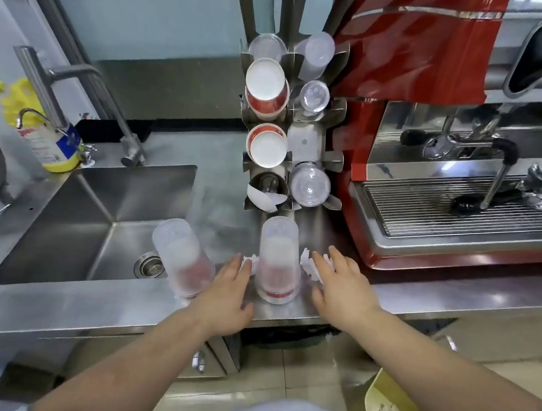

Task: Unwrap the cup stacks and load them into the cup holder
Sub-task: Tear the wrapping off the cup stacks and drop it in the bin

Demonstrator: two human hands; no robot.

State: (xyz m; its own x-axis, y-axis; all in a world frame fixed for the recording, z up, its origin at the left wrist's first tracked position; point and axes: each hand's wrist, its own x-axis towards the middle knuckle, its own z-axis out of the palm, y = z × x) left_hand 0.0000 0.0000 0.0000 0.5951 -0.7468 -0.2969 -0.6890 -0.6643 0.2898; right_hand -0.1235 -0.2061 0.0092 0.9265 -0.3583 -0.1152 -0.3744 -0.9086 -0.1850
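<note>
Two cup stacks in cloudy plastic wrap stand on the steel counter. The middle stack [278, 260] rises between my hands; the other stack [183, 258] leans beside the sink. My left hand [227, 295] lies flat on the counter, fingers apart, just left of the middle stack. My right hand [341, 287] is spread just right of it, over crumpled white paper [310, 266]. Neither hand holds anything. Behind stands the metal cup holder [304, 142], with red paper cups [266, 90] and clear cups [309, 184] in its slots.
A steel sink [97, 223] with a tap [76, 90] lies at the left, a dish soap bottle [55, 147] at its rim. A red espresso machine [447, 155] fills the right. The counter's front edge runs below my wrists.
</note>
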